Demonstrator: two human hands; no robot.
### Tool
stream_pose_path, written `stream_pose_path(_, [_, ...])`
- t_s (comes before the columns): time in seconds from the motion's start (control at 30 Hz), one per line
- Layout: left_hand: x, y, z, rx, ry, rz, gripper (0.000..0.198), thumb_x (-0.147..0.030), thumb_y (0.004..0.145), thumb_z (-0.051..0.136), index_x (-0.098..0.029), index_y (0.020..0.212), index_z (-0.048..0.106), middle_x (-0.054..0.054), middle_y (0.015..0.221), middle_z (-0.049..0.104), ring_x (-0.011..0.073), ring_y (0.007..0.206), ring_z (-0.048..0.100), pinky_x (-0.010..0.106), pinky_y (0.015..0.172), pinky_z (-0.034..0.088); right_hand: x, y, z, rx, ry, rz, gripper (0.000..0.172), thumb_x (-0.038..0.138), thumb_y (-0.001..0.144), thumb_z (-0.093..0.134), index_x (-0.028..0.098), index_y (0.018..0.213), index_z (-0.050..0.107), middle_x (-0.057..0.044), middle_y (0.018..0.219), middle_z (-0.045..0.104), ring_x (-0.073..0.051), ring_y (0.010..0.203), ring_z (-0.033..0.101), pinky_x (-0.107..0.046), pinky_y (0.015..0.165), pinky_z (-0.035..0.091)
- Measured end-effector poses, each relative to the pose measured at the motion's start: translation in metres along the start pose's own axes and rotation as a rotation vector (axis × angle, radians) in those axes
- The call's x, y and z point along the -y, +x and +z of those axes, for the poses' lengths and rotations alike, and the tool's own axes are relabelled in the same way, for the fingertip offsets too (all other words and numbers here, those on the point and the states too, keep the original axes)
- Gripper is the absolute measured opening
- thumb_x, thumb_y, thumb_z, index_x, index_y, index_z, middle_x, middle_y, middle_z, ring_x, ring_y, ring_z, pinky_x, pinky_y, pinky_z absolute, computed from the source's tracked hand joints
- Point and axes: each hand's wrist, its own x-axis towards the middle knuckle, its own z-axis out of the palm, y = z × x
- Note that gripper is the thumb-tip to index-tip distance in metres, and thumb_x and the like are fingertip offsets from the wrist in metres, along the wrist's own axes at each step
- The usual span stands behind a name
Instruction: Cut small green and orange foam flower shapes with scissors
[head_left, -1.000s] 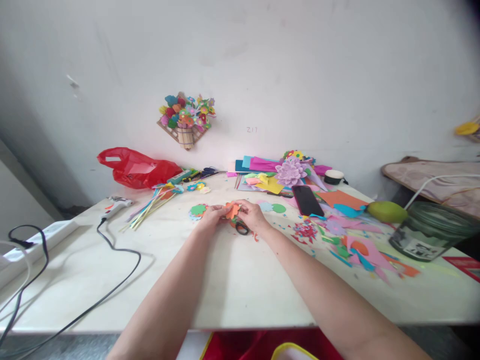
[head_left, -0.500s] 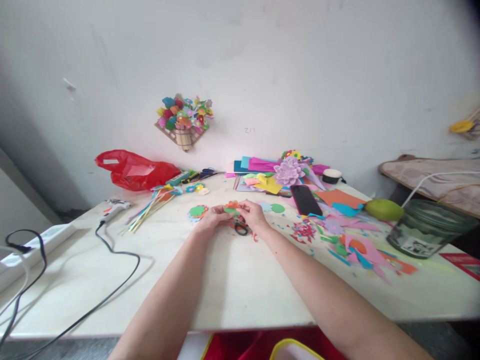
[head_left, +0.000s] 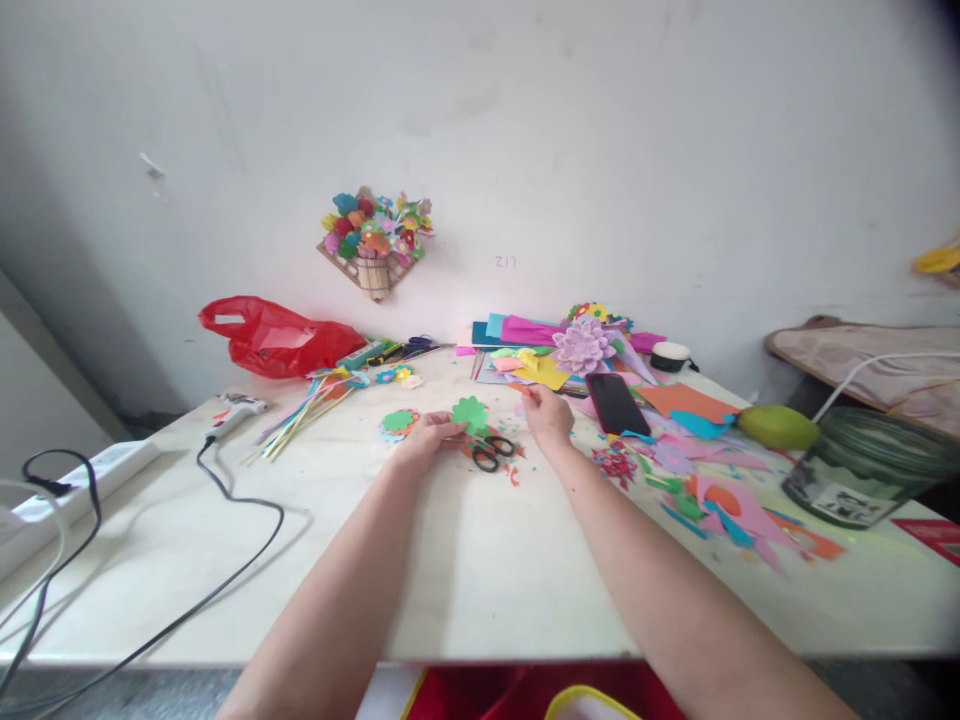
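My left hand (head_left: 428, 434) pinches a green paper flower cut-out (head_left: 469, 412) and holds it upright just above the white table (head_left: 480, 570). Black-handled scissors (head_left: 491, 451) lie on the table right beside that hand, over orange scraps. My right hand (head_left: 548, 413) has reached to the right, toward small paper cut-outs near a black phone (head_left: 613, 402). Its fingers are curled and something small and orange-red shows at its fingertips; I cannot make out what it is.
A glue gun (head_left: 234, 408) with a black cord (head_left: 225, 500) lies at the left, near a red plastic bag (head_left: 274, 335) and coloured sticks (head_left: 304, 410). Stacked coloured paper (head_left: 517, 335), a purple paper flower (head_left: 583, 345), scraps (head_left: 712, 490), a green fruit (head_left: 776, 426) and a dark jar (head_left: 862, 460) fill the right.
The hands have parted. My right hand left the piece and moved right toward the phone. The left hand keeps the piece, whose green face shows where orange showed before. The scissors lie uncovered.
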Motion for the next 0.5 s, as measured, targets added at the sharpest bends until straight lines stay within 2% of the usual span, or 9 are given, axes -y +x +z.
stream_pose_path(0.13, [0.003,0.002,-0.003,-0.018,-0.017,0.004,0.029,-0.033,0.051,0.083,-0.013,0.06,0.063,0.006,0.061,0.067,0.0149,0.059,0.062,0.028,0.064,0.05,-0.012,0.005,-0.007,0.092,-0.177,0.033,0.027,0.023,0.084,0.048,0.024,0.101,0.069,-0.008,0.107,0.066,-0.022,0.098,0.061,-0.03,0.074,0.045])
stream_pose_path(0.27, [0.004,0.003,-0.004,-0.025,-0.035,0.019,0.03,-0.034,0.052,0.084,-0.013,0.061,0.064,0.005,0.062,0.067,0.0147,0.061,0.062,0.027,0.064,0.05,-0.016,0.008,-0.006,0.159,-0.31,-0.04,0.025,0.016,0.077,0.054,0.02,0.094,0.072,-0.012,0.12,0.058,-0.027,0.109,0.054,-0.033,0.08,0.045])
stream_pose_path(0.37, [0.004,0.003,-0.005,-0.023,-0.04,0.022,0.03,-0.033,0.054,0.083,-0.012,0.064,0.065,0.006,0.064,0.067,0.0143,0.061,0.062,0.026,0.063,0.05,-0.008,0.005,-0.007,0.15,-0.323,-0.113,0.029,0.017,0.077,0.051,0.021,0.1,0.07,-0.011,0.116,0.062,-0.025,0.106,0.057,-0.033,0.082,0.044])
stream_pose_path(0.43, [0.005,0.004,-0.005,-0.026,-0.055,0.027,0.028,-0.032,0.056,0.082,-0.011,0.065,0.066,0.006,0.064,0.067,0.0138,0.059,0.062,0.026,0.062,0.05,0.002,-0.001,-0.008,0.195,-0.292,-0.134,0.031,0.022,0.081,0.047,0.023,0.105,0.068,-0.009,0.105,0.068,-0.024,0.099,0.061,-0.032,0.077,0.045])
stream_pose_path(0.5, [0.006,0.005,-0.006,-0.044,-0.084,0.039,0.026,-0.029,0.057,0.082,-0.011,0.064,0.065,0.006,0.062,0.066,0.0134,0.058,0.062,0.026,0.062,0.05,0.012,-0.008,-0.007,0.242,-0.295,-0.234,0.032,0.025,0.081,0.047,0.024,0.107,0.066,-0.007,0.099,0.071,-0.022,0.095,0.063,-0.03,0.076,0.044])
